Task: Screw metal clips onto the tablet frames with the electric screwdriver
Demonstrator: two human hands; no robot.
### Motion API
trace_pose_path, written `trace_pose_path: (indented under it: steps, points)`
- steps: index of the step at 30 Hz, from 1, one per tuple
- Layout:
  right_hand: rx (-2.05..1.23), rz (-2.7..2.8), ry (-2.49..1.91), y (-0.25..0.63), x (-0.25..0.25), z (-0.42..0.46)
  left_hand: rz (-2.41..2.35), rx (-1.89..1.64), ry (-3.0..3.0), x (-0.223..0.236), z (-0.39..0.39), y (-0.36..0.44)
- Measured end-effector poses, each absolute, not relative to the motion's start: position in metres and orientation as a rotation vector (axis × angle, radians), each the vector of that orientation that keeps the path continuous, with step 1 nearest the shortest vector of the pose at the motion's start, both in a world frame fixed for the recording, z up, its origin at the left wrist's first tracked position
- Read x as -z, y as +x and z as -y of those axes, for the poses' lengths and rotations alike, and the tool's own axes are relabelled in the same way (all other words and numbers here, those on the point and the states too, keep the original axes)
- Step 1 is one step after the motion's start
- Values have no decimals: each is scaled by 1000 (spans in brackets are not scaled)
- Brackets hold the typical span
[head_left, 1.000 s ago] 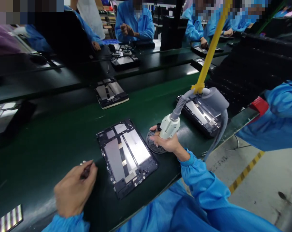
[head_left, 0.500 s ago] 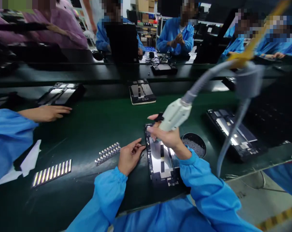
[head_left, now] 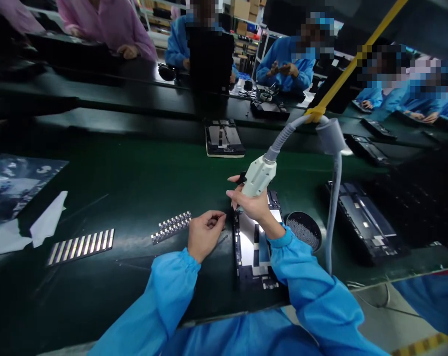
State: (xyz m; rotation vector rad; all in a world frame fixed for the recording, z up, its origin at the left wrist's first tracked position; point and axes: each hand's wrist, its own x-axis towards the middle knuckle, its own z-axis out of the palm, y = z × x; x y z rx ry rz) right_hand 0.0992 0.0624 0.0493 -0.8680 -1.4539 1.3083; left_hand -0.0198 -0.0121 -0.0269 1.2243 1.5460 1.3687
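My right hand (head_left: 252, 206) is wrapped round a pale electric screwdriver (head_left: 259, 176) whose grey hose rises to a yellow overhead cable. Its tip points down at the upper left corner of an open tablet back (head_left: 254, 242) lying on the green belt in front of me. My left hand (head_left: 203, 234) rests beside the tablet's left edge, fingers curled in a pinch on something too small to make out. A strip of small metal parts (head_left: 171, 226) lies just left of that hand. A round black dish of screws (head_left: 303, 230) sits right of the tablet.
A second strip of metal pieces (head_left: 81, 245) and white paper scraps (head_left: 48, 219) lie at the left. Other open tablets (head_left: 224, 138) (head_left: 364, 222) rest on the belt. Several people in blue and pink coats work at the far side.
The view has swung left over the second. My right hand carried the screwdriver from the screw dish onto the tablet. My left hand moved in beside the tablet's edge. A neighbour's hand at left has gone from view.
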Motion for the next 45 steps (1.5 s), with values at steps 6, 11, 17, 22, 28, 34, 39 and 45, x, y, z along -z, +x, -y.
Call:
trace_pose_path:
  steps: [6, 11, 17, 22, 28, 34, 39, 45]
  points:
    - [-1298, 1468, -873, 98, -45, -64, -1529, -1401, 1239, 34, 10, -20]
    - [-1300, 1491, -890, 98, -44, -60, -1480, -1474, 1185, 33, 12, -20]
    - [-1262, 1552, -923, 95, -40, -55, -1515, -1500, 1317, 32, 17, -23]
    - [-1230, 1489, -880, 95, -46, -58, -1580, -1510, 1692, 31, 14, -30]
    - [-1150, 1421, -708, 135, -73, -43, -1326, -1259, 2350, 17, 66, 1]
    - [-1226, 1357, -678, 183, -68, -25, -1115, -765, 2948, 15, 94, 19]
    - [-1228, 1362, -680, 196, -61, -17, -1001, -528, 3309, -2, 54, -30]
    - [-1400, 1456, -559, 198, -63, -2, -900, -752, 3435, -46, -15, -57]
